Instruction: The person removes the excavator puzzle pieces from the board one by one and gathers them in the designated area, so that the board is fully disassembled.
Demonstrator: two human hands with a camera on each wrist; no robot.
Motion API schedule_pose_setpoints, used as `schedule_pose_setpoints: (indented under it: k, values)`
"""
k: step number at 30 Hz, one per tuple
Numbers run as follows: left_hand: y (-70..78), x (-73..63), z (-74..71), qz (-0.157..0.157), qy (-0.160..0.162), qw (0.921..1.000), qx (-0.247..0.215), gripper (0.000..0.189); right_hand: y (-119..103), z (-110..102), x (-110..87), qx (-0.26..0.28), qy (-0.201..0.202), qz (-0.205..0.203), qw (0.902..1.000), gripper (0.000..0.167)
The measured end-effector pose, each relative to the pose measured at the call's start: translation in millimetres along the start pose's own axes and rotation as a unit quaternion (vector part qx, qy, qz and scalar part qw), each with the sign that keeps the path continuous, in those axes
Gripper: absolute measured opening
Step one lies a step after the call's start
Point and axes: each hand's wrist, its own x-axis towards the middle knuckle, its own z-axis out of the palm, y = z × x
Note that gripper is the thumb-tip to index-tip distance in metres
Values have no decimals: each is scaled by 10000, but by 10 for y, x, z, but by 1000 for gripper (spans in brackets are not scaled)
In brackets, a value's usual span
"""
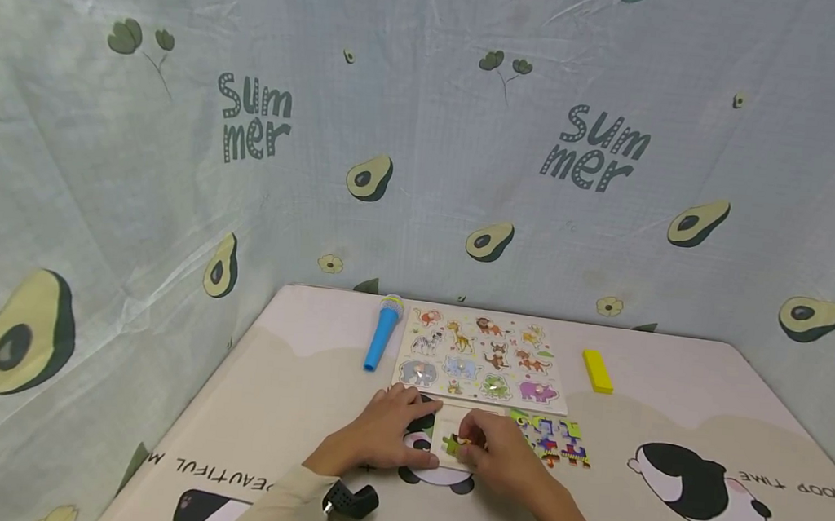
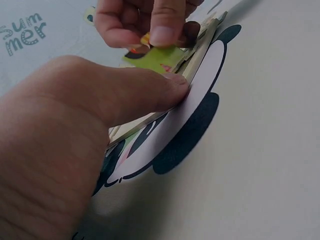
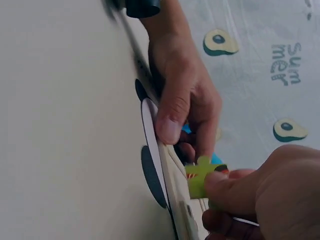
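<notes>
A small wooden puzzle tray (image 1: 452,419) lies on the table in front of the person. The left hand (image 1: 385,430) holds it from the left, thumb at the near edge and index finger at the far edge. Over the tray, the right hand (image 1: 508,457) pinches a green jigsaw piece (image 3: 196,184) between thumb and fingers. That piece shows red and dark markings and a rounded tab. In the left wrist view, the left thumb (image 2: 167,92) presses along the tray's rim, close below the green piece (image 2: 155,59). The right palm is hidden in the head view.
Several loose colourful jigsaw pieces (image 1: 558,441) lie right of the tray. Behind it is a large animal peg board (image 1: 479,359), with a blue toy microphone (image 1: 382,339) on its left and a yellow block (image 1: 598,371) on its right. Patterned curtains stand around the table.
</notes>
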Motion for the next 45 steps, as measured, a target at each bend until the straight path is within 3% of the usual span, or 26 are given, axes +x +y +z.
schedule_pose_setpoints:
  k: [4, 14, 27, 32, 37, 45]
  values:
    - [-10, 13, -11, 32, 16, 10000, 43, 84, 62, -91, -26, 335, 233, -58, 9992, 13]
    - [-17, 9, -34, 47, 23, 10000, 81, 84, 276, -400, -207, 695, 564, 518, 9946, 8]
    - [-28, 7, 8, 31, 14, 10000, 44, 84, 638, -702, -572, 994, 370, 1015, 9892, 12]
    - [0, 21, -2, 43, -22, 10000, 66, 84, 739, -759, -649, 989, 68, 1359, 9858, 16]
    - [8, 21, -3, 20, -24, 10000, 78, 84, 798, -753, -671, 959, 7, 1619, 9821, 20]
    - [-20, 25, 29, 12, 18, 10000, 94, 84, 745, -667, -629, 290, 363, 2141, 9757, 21]
